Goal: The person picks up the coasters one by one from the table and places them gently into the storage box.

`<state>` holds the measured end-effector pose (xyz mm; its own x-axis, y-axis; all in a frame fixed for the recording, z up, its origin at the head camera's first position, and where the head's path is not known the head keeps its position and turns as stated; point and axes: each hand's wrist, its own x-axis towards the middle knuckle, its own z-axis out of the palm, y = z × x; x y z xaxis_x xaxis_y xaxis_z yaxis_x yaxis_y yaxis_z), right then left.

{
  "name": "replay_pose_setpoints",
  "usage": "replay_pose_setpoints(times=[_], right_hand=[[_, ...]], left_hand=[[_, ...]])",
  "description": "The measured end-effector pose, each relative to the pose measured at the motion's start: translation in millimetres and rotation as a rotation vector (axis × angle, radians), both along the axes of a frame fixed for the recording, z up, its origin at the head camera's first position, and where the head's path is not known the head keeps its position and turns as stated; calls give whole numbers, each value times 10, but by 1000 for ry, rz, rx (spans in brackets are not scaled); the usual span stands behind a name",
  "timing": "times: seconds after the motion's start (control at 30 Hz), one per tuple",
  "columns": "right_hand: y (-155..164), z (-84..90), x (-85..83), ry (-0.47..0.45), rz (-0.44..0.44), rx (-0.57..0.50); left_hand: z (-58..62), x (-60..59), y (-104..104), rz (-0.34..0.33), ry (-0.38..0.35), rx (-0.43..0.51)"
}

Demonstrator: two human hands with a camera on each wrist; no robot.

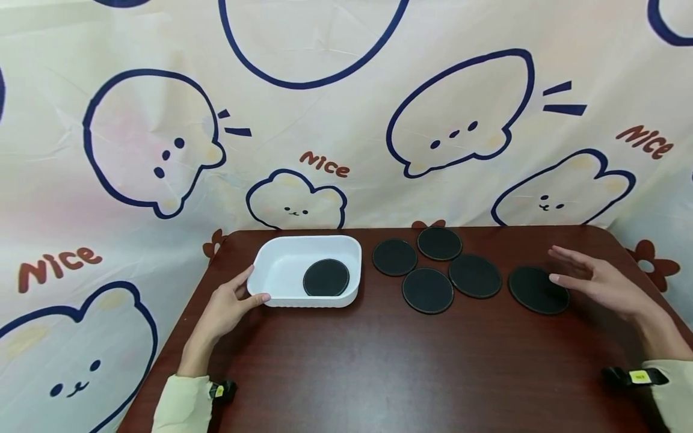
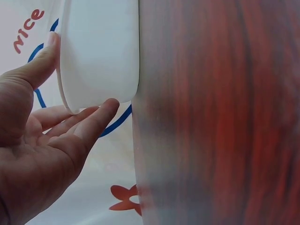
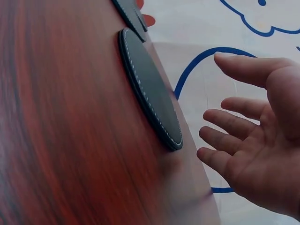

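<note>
The left hand point(image 1: 227, 307) grips the left end of a white tray point(image 1: 308, 302): its thumb lies over the near corner of the rim, and the other fingers bend against the end wall, as I see it through the left wrist camera. Well over to my right, the right hand point(image 1: 606, 287) has its thumb lifted away from four spread, relaxed fingers. They hold nothing; the right wrist camera shows me a gap between them and a round black disc point(image 1: 533, 291) just beyond the fingertips.

That disc is dark and matte, with pale stitching around its edge. It lies flat on the reddish-brown table point(image 1: 379, 367), and being round, it has no long axis that I can make out. To the left of the right fingers, past this disc, a group of four similar black discs point(image 1: 428, 291) lies flat and close together, between the two hands. A sixth disc point(image 1: 326, 278) is inside the tray, beyond the left fingertips, toward the end farther from them; the near wall hides its lower edge from me.

The tray is shallow, with rounded corners, its open side facing up. Its long axis runs sideways from the left fingers toward the group of four. Beyond both hands' fingers hangs a pale cloth point(image 1: 368, 120) printed with blue-outlined cartoon animals.
</note>
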<state>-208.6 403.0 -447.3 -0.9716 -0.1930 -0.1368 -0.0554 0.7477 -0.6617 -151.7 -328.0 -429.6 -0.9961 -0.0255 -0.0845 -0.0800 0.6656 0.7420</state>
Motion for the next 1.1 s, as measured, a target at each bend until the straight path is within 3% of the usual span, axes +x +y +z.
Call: replay_pose_setpoints(times=[0.4, 0.7, 0.93, 1.1], right_hand=[[78, -137, 34, 3, 62, 37], [-16, -154, 40, 106, 139, 196], [-78, -137, 47, 173, 142, 188], [-73, -129, 53, 165, 135, 181]], left_hand=[[3, -17, -15, -6, -3, -7], [-1, -6, -20, -5, -4, 9], [4, -6, -20, -1, -3, -5], [-2, -4, -21, -5, -2, -10]])
